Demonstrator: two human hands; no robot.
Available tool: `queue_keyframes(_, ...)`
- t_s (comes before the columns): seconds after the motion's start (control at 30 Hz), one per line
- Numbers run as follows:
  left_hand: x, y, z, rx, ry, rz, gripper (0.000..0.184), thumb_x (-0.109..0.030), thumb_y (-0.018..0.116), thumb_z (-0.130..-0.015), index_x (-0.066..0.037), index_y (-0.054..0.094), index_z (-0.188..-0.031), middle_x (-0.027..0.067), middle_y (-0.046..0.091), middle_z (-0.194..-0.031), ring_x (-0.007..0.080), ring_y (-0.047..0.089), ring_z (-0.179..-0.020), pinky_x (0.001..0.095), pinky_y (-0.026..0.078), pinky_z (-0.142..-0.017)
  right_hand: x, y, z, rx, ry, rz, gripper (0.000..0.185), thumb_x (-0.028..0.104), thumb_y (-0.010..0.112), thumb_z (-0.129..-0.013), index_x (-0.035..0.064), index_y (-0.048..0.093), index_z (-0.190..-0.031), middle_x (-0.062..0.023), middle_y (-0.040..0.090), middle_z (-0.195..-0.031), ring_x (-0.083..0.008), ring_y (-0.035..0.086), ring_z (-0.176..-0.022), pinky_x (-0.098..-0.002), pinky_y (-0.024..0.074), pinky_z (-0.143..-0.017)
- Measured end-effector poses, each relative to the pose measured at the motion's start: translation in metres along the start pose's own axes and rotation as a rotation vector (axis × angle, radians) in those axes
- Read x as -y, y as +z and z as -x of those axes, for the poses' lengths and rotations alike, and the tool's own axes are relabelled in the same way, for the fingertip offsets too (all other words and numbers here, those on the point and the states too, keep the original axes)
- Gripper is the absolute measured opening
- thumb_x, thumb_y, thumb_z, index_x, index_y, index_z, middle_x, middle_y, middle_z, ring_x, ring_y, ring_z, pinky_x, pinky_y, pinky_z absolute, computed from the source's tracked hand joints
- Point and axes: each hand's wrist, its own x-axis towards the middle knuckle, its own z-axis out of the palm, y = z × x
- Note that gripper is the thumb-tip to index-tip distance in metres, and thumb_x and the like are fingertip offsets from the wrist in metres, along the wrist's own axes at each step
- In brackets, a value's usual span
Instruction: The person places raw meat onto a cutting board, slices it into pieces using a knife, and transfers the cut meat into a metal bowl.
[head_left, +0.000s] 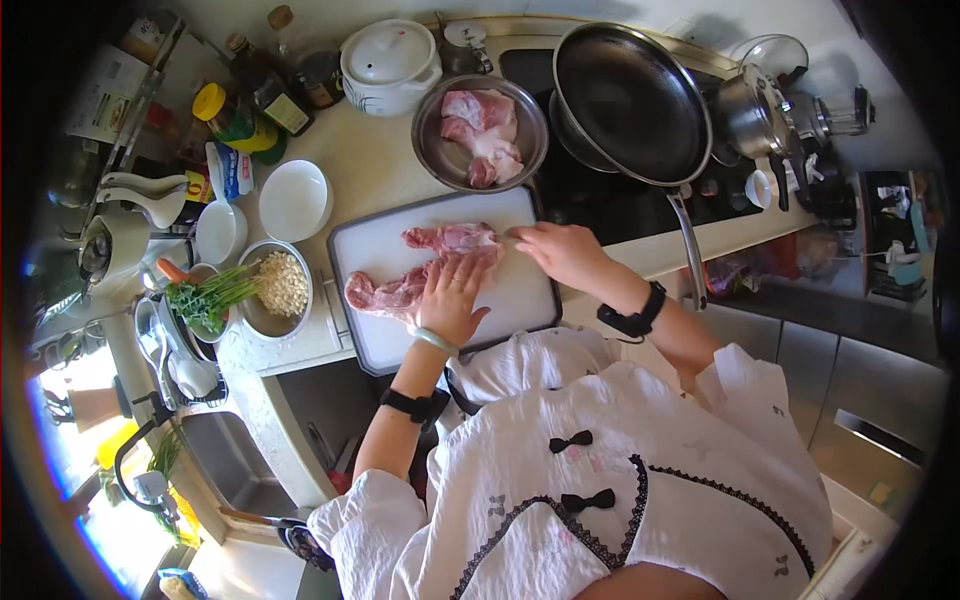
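Raw meat lies in long pink pieces on a white cutting board with a dark rim. My left hand rests flat on the meat, fingers stretched out and slightly apart. At the meat's right end, my right hand is closed, its fingers pinched together near the board's right edge. Whatever it grips is too hidden to name. Just behind the board, a metal bowl holds more raw meat.
A large wok sits on the black stove, its handle reaching toward me. Left of the board stand a white bowl, a bowl of pale kernels and leafy greens. A lidded white pot and bottles line the back.
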Motion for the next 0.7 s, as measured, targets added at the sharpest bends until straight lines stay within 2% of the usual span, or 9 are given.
queue_keyframes(0.07,0.000,0.012,0.001,-0.067,0.031,-0.051,0.049,-0.016,0.061,-0.074,-0.006,0.051,-0.121,0.0112,0.051,-0.122,0.0282,0.048,-0.114,0.0478,0.030,-0.102,0.003,0.009,-0.015,0.042,-0.066,0.062,0.021,0.028,0.049,-0.089,0.0153,0.058,-0.103,-0.0093,0.062,-0.077,-0.0295,0.062,-0.063,-0.0401,0.0497,-0.054)
queue_keyframes(0.13,0.007,0.022,0.002,0.019,-0.019,-0.059,0.051,-0.014,0.048,-0.080,-0.006,0.043,-0.130,0.0111,0.049,-0.127,0.0276,0.043,-0.121,0.0495,0.022,-0.107,0.003,0.013,-0.022,0.087,-0.142,0.126,0.021,0.028,0.050,-0.088,0.0163,0.058,-0.103,-0.0084,0.062,-0.076,-0.0283,0.062,-0.062,-0.0399,0.0497,-0.053)
queue_keyframes(0.23,0.007,0.031,0.010,-0.010,-0.030,-0.077,0.049,-0.013,0.043,-0.081,-0.005,0.044,-0.130,0.0112,0.050,-0.127,0.0272,0.043,-0.121,0.0506,0.022,-0.107,0.000,0.011,-0.025,0.218,-0.211,0.212,0.019,0.026,0.049,-0.087,0.0150,0.057,-0.101,-0.0083,0.062,-0.074,-0.0271,0.063,-0.063,-0.0394,0.0496,-0.052)
queue_keyframes(0.33,0.006,0.036,0.014,-0.068,-0.037,-0.050,0.049,-0.012,0.044,-0.080,-0.005,0.045,-0.129,0.0113,0.049,-0.127,0.0274,0.043,-0.121,0.0521,0.021,-0.106,-0.011,0.011,-0.015,0.286,-0.232,0.266,0.018,0.023,0.048,-0.088,0.0106,0.053,-0.099,-0.0091,0.062,-0.073,-0.0271,0.063,-0.062,-0.0383,0.0497,-0.050)
queue_keyframes(0.47,0.003,0.034,0.012,-0.051,-0.062,-0.034,0.048,-0.013,0.044,-0.080,-0.006,0.046,-0.128,0.0110,0.049,-0.127,0.0275,0.043,-0.121,0.0535,0.021,-0.106,-0.023,0.027,-0.017,0.240,-0.255,0.242,0.018,0.019,0.050,-0.084,0.0050,0.048,-0.096,-0.0097,0.063,-0.076,-0.0272,0.064,-0.061,-0.0371,0.0510,-0.051)
queue_keyframes(0.53,0.003,0.033,0.011,-0.039,-0.036,-0.065,0.047,-0.014,0.045,-0.080,-0.007,0.047,-0.127,0.0102,0.049,-0.128,0.0276,0.043,-0.121,0.0542,0.021,-0.106,-0.011,0.031,-0.030,0.239,-0.281,0.231,0.020,0.018,0.052,-0.082,0.0040,0.047,-0.096,-0.0100,0.063,-0.077,-0.0269,0.064,-0.062,-0.0367,0.0516,-0.051)
queue_keyframes(0.63,0.003,0.036,0.010,-0.046,-0.040,-0.060,0.047,-0.014,0.046,-0.079,-0.009,0.048,-0.126,0.0093,0.048,-0.129,0.0276,0.043,-0.121,0.0544,0.022,-0.106,0.015,0.039,-0.056,0.356,-0.269,0.275,0.022,0.015,0.052,-0.080,0.0030,0.046,-0.097,-0.0104,0.063,-0.079,-0.0271,0.065,-0.065,-0.0366,0.0523,-0.052)
queue_keyframes(0.7,0.002,0.033,0.011,-0.034,-0.036,-0.066,0.047,-0.014,0.046,-0.079,-0.009,0.048,-0.126,0.0091,0.048,-0.129,0.0276,0.043,-0.121,0.0542,0.022,-0.106,0.018,0.052,-0.064,0.220,-0.412,0.166,0.022,0.015,0.051,-0.080,0.0024,0.045,-0.098,-0.0106,0.063,-0.078,-0.0275,0.065,-0.066,-0.0363,0.0525,-0.052)
